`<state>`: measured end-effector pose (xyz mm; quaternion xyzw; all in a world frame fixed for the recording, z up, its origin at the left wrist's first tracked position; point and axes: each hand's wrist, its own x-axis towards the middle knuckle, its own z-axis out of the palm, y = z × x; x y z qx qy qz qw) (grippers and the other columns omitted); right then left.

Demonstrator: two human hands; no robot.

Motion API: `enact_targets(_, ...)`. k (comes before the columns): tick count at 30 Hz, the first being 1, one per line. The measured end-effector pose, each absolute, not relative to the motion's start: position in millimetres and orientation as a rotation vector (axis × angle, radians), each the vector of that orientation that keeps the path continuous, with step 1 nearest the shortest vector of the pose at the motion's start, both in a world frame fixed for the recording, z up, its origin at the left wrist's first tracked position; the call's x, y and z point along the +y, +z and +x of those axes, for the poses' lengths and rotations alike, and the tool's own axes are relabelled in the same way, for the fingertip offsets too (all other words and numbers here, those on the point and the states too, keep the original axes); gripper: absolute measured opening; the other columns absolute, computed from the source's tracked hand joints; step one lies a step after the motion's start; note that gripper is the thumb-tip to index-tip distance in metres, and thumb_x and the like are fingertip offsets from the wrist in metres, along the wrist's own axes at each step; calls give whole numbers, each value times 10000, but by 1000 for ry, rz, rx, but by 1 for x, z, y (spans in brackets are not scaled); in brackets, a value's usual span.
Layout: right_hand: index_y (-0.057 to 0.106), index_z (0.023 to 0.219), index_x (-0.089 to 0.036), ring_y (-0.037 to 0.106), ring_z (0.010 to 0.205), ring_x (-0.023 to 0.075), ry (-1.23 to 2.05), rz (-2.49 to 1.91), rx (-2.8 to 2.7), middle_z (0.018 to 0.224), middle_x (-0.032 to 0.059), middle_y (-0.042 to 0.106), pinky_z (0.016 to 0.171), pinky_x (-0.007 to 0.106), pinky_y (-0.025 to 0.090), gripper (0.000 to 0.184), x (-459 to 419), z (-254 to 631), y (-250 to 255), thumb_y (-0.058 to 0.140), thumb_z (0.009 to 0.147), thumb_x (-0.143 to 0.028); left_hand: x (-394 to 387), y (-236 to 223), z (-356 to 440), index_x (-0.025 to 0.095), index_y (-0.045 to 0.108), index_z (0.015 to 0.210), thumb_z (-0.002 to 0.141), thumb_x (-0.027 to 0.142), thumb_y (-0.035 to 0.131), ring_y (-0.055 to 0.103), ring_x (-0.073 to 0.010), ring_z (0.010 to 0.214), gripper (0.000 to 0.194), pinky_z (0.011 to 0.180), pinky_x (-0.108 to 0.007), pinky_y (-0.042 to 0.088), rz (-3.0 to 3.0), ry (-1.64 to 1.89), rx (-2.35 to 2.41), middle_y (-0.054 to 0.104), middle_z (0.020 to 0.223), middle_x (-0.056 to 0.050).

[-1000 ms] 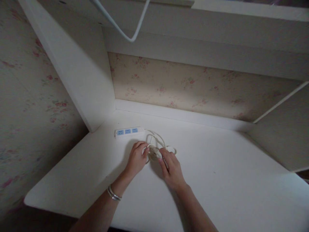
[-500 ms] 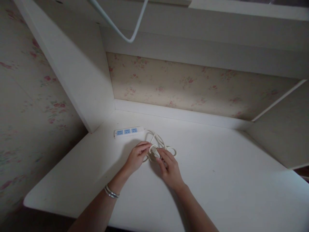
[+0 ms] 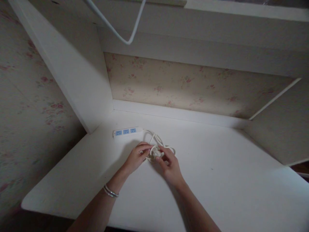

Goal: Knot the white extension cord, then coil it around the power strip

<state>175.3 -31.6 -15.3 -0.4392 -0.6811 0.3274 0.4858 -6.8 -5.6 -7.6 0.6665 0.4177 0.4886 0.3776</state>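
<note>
A white power strip [image 3: 139,130] with three blue socket faces lies toward the back left of the desk. From its right end runs a white cord [image 3: 158,138], loosely looped on the desk behind my hands. My left hand [image 3: 138,156] is pinched on a loop of this cord. Close beside it, my right hand [image 3: 170,164] grips the pale plug [image 3: 156,153] between thumb and fingers. The plug sits at the cord loop; whether it passes through it I cannot tell.
The white desk [image 3: 217,187] has a side panel [image 3: 72,64] at the left and a low back ledge [image 3: 173,112]. Overhead hangs a bent white rod [image 3: 129,42], in front of a shelf [image 3: 205,29]. Floral wallpaper [image 3: 169,83] covers the wall.
My right fingers have shifted on the plug, which now shows more and is turned rightward. My left hand stays on the cord loop. The whole view has slid slightly.
</note>
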Motion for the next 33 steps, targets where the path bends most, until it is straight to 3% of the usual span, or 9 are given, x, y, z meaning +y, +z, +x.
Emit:
enact_targets(3,454,1364,-260,517,626,102,898,-1056,-1569,1003,43,578,580,257,479,553,-30,176,-16,625,844,-341,-5,-10,-8,200,719,1013,873,290,556,601,-166,900,233,791,-282,498,1706,1196,1047,617,984,-67)
enact_targets(8,633,1203,-280,548,985,179,842,-969,-1694,1105,77,550,797,313,499,344,-28,182,-8,587,869,-350,-6,-9,-9,209,717,1045,879,321,558,595,-166,884,256,754,-272,503,1715,1156,1030,615,1007,-77)
enact_targets(11,544,1308,-312,525,1120,202,963,-937,-1702,1300,83,504,885,357,487,447,-25,189,-7,597,866,-360,-7,-8,-9,219,712,1061,884,340,551,588,-159,850,268,702,-255,500,1713,1146,1027,602,980,-69)
enact_targets(14,521,1329,-307,516,1175,214,1118,-907,-1728,1328,74,528,957,412,448,447,-22,195,-8,572,888,-359,-8,-8,-9,218,705,1080,895,328,531,577,-148,821,277,675,-244,490,1730,1123,1011,581,962,-63)
enact_targets(25,607,1166,-259,558,975,185,1025,-890,-1871,1069,59,595,838,338,479,330,-26,198,8,628,843,-323,-7,-4,-10,202,722,981,900,294,527,595,-162,893,230,815,-283,493,1833,1117,993,633,960,-66)
enact_targets(33,637,915,-216,563,834,175,762,-969,-1863,897,48,610,732,302,482,164,-26,191,6,659,819,-347,-6,-8,-11,219,703,1047,894,347,535,592,-162,905,262,764,-270,514,1836,1063,1001,610,992,-67)
